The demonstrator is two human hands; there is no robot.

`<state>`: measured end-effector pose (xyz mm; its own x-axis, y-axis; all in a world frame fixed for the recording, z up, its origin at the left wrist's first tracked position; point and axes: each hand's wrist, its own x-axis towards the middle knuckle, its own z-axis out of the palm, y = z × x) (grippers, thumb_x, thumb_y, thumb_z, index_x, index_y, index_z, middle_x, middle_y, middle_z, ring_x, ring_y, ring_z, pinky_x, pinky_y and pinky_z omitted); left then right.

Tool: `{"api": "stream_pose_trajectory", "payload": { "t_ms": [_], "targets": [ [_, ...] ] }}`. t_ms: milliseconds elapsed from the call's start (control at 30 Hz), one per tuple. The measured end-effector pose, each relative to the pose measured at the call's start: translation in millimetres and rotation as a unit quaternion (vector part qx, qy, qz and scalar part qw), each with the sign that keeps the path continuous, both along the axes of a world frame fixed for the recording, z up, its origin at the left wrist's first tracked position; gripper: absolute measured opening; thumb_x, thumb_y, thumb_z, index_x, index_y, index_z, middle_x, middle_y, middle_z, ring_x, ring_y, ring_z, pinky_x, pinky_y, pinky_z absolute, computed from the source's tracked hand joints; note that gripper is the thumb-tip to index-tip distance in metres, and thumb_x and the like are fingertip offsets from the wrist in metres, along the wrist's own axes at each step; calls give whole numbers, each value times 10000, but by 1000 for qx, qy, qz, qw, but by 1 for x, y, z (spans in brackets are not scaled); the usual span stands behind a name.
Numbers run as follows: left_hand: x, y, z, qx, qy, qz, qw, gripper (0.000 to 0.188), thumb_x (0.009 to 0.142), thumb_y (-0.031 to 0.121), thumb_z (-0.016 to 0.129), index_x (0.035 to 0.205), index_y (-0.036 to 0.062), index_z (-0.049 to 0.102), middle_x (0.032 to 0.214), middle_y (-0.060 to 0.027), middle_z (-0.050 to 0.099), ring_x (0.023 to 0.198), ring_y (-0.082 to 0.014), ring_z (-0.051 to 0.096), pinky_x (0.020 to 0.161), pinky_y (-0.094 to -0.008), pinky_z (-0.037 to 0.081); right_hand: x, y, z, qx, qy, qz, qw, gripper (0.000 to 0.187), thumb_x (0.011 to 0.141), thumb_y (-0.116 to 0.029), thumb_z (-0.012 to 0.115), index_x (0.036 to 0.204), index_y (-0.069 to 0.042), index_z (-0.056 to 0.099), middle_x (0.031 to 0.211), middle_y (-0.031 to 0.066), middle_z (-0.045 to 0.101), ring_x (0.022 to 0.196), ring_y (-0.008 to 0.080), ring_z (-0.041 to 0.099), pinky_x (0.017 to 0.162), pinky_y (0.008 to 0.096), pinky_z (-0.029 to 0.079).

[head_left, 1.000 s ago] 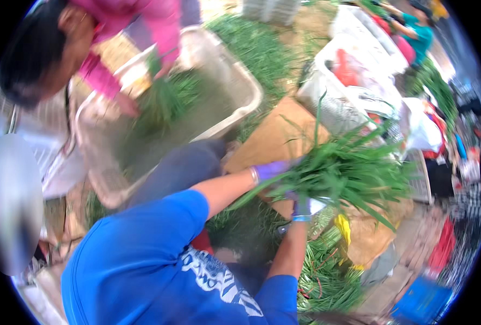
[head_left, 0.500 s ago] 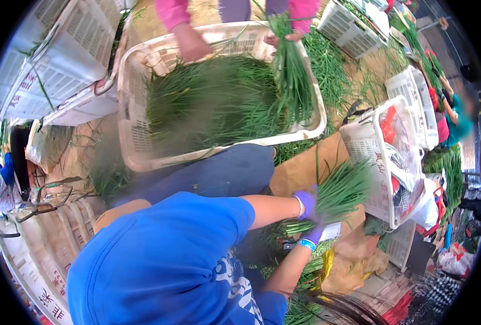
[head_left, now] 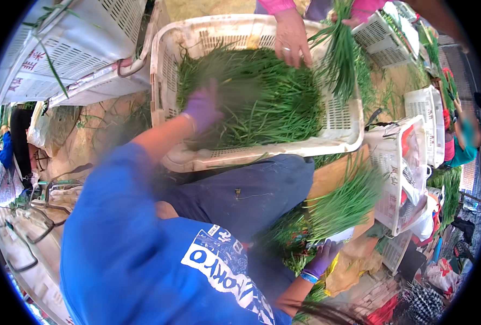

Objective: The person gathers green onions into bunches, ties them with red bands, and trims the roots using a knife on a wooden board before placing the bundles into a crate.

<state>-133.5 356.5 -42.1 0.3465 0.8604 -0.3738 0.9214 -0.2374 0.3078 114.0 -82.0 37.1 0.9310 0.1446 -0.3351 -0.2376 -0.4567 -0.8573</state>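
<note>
My left hand [head_left: 203, 107], in a purple glove, reaches over the left part of a heap of garlic chives [head_left: 267, 103] in a large white plastic crate [head_left: 262, 154]. Motion smears its fingers, so their grip cannot be made out. At lower right, my right hand [head_left: 321, 260], also purple-gloved, closes at the stem end of a loose bunch of chives [head_left: 340, 206], whose leaves fan up and to the right. Across the crate, a co-worker in pink sleeves has one bare hand [head_left: 292, 40] over the heap and holds an upright bunch [head_left: 342, 54] with the other.
White crates [head_left: 72, 59] stand stacked at the left, and another crate [head_left: 392, 179] holds bags and cloth at the right. A brown cardboard sheet [head_left: 327, 179] lies beside my knee. Another person [head_left: 462, 143] in green sits farther right.
My left hand has left the bunch and swung up-left over the crate. My right hand stays at the bunch. The co-worker's free hand has moved right, and the view has shifted.
</note>
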Motion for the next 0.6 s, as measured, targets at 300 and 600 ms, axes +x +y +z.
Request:
{"api": "stream_pose_trajectory", "payload": {
  "t_ms": [300,600],
  "targets": [
    [-62,60,-97,126,231,-120,957,1103,551,321,756,1384,174,48,1304,-181,310,1164,-315,387,956,-424,327,-35,58,23,-62,0,100,993,647,829,-59,510,1379,-108,173,1305,171,320,1127,258,407,934,342,346],
    [-78,45,-158,-32,109,24,993,892,578,318,739,1317,109,285,1080,-181,570,945,-288,577,803,-340,459,-54,66,0,24,62,102,993,583,822,-14,508,1350,-65,266,1191,106,467,1061,178,459,938,289,333]
  ]
}}
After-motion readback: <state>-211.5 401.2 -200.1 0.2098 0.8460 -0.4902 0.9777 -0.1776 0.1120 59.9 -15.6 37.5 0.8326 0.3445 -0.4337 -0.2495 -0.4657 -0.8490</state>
